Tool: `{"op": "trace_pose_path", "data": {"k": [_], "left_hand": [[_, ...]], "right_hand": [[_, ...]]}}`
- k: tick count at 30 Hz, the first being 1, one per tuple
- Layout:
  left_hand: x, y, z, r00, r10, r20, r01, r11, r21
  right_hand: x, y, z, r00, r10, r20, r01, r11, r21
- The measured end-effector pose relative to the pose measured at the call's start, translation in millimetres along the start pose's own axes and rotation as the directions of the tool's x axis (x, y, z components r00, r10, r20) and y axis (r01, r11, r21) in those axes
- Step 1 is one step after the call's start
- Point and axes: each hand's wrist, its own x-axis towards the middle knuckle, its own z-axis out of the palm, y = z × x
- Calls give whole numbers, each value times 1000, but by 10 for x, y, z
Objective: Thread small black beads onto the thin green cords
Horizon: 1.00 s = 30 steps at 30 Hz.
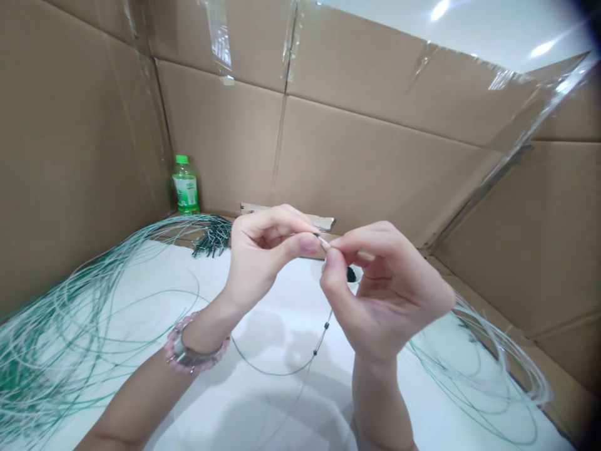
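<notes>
My left hand (267,250) pinches a small dark piece between thumb and forefinger, above the white table. Close beside it, my right hand (385,282) pinches the thin cord that comes out of that piece; the fingertips of both hands nearly touch. A thin green cord (282,374) hangs below the hands in a loop, with small dark beads (326,326) on it. Behind my right hand, partly hidden, stands a small white bowl (358,275) with dark contents.
Many green and white cords (61,326) spread over the left side, their dark ends (213,238) bunched at the back. Pale cords (498,369) lie coiled at the right. A green bottle (186,188) stands in the back left corner. Cardboard walls (375,144) surround the white table (277,288).
</notes>
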Motion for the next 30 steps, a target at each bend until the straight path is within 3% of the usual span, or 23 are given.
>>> {"op": "trace_pose_path", "data": {"k": [25, 30], "left_hand": [[0, 18, -17, 1000, 13, 11, -14, 996, 83], [-4, 9, -10, 999, -8, 47, 8, 1000, -4]], "right_hand": [[9, 17, 2, 996, -81, -22, 78, 991, -113], [11, 20, -3, 996, -83, -26, 81, 994, -76]]}}
